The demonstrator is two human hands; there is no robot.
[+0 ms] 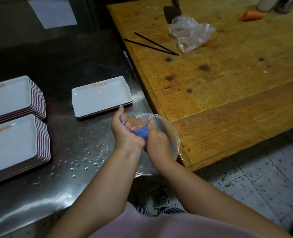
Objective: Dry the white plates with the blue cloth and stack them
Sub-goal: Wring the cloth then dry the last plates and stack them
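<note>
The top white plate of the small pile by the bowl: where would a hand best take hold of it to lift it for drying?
Probably by the near long rim of the top white plate, coming from the person's side. It lies flat on one or two others on the steel counter, and its raised rim overhangs there. Both the left hand and right hand now grip the blue cloth over the clear bowl.

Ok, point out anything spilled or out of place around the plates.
Water droplets are scattered over the steel counter between the plate stacks and the clear bowl. That bowl overhangs the counter's edge while both hands squeeze the blue cloth above it.
</note>
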